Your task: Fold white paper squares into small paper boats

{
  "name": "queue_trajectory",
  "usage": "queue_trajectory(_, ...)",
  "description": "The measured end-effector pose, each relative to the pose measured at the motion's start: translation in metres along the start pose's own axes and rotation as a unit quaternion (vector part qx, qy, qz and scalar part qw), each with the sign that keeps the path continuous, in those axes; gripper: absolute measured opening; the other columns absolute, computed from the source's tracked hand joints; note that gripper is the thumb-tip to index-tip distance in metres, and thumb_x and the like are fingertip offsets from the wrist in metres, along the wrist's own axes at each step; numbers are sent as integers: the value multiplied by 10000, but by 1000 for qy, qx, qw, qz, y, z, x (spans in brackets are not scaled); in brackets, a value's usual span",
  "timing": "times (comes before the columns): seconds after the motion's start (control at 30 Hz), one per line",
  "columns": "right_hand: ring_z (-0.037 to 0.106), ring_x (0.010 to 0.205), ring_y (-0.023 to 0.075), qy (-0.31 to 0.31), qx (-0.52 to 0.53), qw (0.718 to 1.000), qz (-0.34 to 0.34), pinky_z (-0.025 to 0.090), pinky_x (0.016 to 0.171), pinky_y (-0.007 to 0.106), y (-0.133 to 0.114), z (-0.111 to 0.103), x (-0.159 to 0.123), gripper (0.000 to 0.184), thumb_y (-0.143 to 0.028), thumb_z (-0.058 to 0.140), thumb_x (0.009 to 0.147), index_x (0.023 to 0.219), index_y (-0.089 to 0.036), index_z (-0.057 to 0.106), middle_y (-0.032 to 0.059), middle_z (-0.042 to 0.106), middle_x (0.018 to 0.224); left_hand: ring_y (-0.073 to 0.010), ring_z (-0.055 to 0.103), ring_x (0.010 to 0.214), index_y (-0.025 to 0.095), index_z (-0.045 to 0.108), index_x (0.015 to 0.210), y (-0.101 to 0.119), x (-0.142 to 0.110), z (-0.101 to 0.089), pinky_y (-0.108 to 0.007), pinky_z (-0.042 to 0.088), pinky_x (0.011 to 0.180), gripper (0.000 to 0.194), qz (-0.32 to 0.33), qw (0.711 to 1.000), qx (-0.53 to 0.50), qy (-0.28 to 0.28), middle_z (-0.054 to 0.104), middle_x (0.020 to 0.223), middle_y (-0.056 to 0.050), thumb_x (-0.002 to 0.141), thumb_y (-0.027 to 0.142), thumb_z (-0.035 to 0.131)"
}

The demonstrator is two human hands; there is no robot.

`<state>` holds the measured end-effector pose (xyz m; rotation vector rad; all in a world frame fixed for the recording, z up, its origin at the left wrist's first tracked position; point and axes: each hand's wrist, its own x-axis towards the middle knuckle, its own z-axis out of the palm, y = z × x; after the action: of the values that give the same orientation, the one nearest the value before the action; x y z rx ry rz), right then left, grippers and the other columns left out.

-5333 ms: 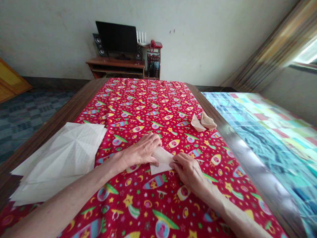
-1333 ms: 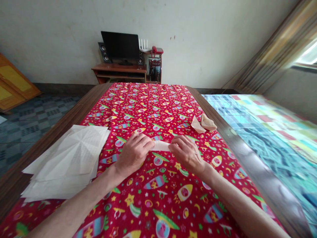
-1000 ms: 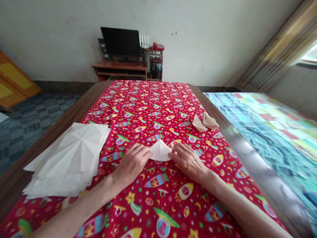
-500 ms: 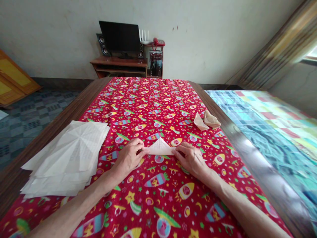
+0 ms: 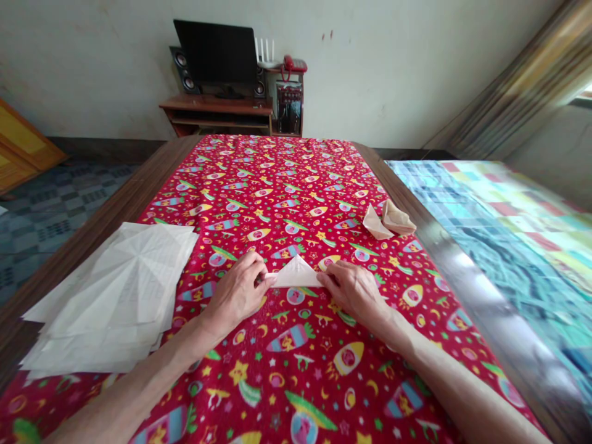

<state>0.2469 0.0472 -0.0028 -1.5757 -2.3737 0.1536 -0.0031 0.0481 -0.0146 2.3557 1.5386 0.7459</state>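
A sheet of white paper folded into a low triangle with a flat strip along its base lies on the red patterned cloth. My left hand pinches its left end between thumb and fingers. At the right end, my right hand pinches it the same way, partly hiding the tip. A stack of creased white paper sheets lies left of my left hand. Beyond my right hand sit folded paper pieces, cream in tone.
The cloth covers a brown wooden table. Past its far end a small desk carries a black monitor, speakers and a red telephone. To the right is a surface with a checked cover.
Both hands keep their pinch on the folded paper, with the right fingers slightly farther in. The whole view has tilted a little, so the desk stands higher in it.
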Motion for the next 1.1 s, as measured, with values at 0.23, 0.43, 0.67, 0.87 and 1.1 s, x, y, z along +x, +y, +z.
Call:
queue_trajectory(0.23, 528, 619, 114, -13, -15, 1000, 6, 240, 552, 242, -2, -2, 1, 297, -356, 450, 942, 715, -186, 537, 8, 596, 719, -239, 500, 1133, 225, 544, 1148, 19, -3, -3, -413, 442, 958, 262, 106, 991, 86, 15, 539, 1227, -65, 908, 139, 484)
queue_trajectory(0.43, 512, 586, 111, 3, -16, 1000, -1, 236, 539, 246, -2, -1, 1, 313, -352, 454, 939, 686, -187, 535, 7, 589, 685, -185, 452, 1271, 118, 457, 1318, 42, -13, 9, -350, 413, 1064, 446, 199, 974, 89, -67, 540, 1336, -86, 905, 24, 319)
queue_trajectory(0.67, 525, 586, 118, 20, -14, 1000, -1, 292, 530, 242, -4, -1, -1, 271, -334, 486, 929, 709, -191, 554, 6, 599, 680, -252, 274, 1396, 105, 379, 1390, 54, -22, 16, -446, 298, 1138, 484, 174, 976, 93, -91, 383, 1469, -126, 940, 279, 415)
queue_trajectory(0.87, 557, 1076, 253, 112, -46, 985, -121, 481, 800, 352, -13, 2, -16, 311, -184, 412, 941, 1219, -138, 543, 127, 643, 1126, -243, 213, 1418, 122, 327, 1420, 54, -24, 20, -455, 245, 1159, 518, 166, 977, 95, -90, 319, 1505, -109, 945, 303, 424)
queue_trajectory(1.1, 407, 1317, 261, 74, -19, 970, -230, 430, 1049, 461, -28, 11, -39, 440, -163, 377, 947, 1367, -37, 412, 204, 484, 1368, -275, 202, 1418, 133, 347, 1413, 54, -23, 17, -471, 293, 1136, 512, 155, 980, 97, -78, 306, 1509, -121, 942, 311, 440)
